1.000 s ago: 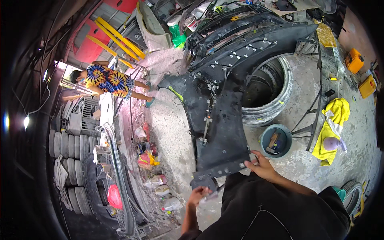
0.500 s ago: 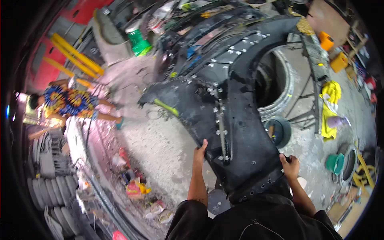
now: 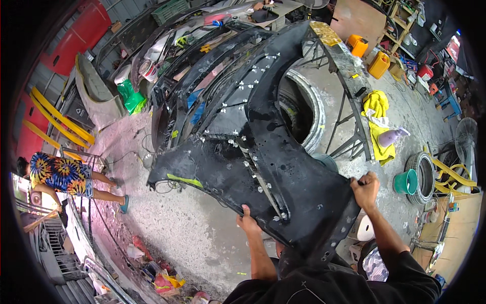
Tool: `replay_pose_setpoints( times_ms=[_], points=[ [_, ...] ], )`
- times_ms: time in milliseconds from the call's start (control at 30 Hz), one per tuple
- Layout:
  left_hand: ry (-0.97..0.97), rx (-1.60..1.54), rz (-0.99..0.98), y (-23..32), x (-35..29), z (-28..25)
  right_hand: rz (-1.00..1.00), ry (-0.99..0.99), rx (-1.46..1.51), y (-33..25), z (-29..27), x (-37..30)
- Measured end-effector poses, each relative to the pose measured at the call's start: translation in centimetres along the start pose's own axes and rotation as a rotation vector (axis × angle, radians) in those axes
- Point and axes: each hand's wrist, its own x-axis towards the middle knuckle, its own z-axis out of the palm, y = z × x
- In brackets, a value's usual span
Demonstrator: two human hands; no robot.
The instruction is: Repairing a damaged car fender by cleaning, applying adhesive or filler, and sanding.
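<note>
one co-worker [image 3: 62, 175] in a bright patterned shirt stands at the far left, well apart from the work. to the right, beyond the bare floor, a green bag [image 3: 130, 96] lies on the far side. in the middle, a large black panel [image 3: 268, 167] stretches from the near side toward the far right. the left hand [image 3: 248, 222] is clamped on the panel's left edge, thumb up, so most of the panel lies to its right and beyond it. a big tyre [image 3: 319, 114] sits behind the panel. farther right, the right hand [image 3: 365, 191] is closed around the panel's near right corner, the panel lying to its left. a yellow cloth [image 3: 373, 106] is beyond it.
</note>
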Motion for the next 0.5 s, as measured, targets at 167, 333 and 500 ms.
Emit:
replay_pose_setpoints(
  times_ms=[167, 333, 500],
  points=[
    [0.115, -0.016, 0.004, -5.0, -1.7, 3.2, -0.064, -0.058, -0.073, 3.2, 0.3, 5.7],
    [0.136, -0.141, 0.001, -6.8, -1.9, 5.0, -0.073, -0.028, -0.057, 5.9, 2.2, 7.0],
    [0.070, 0.341, -0.112, -6.6, -0.8, 2.0, 0.138, -0.272, -0.108, 8.2, 3.0, 8.2]
  ],
)
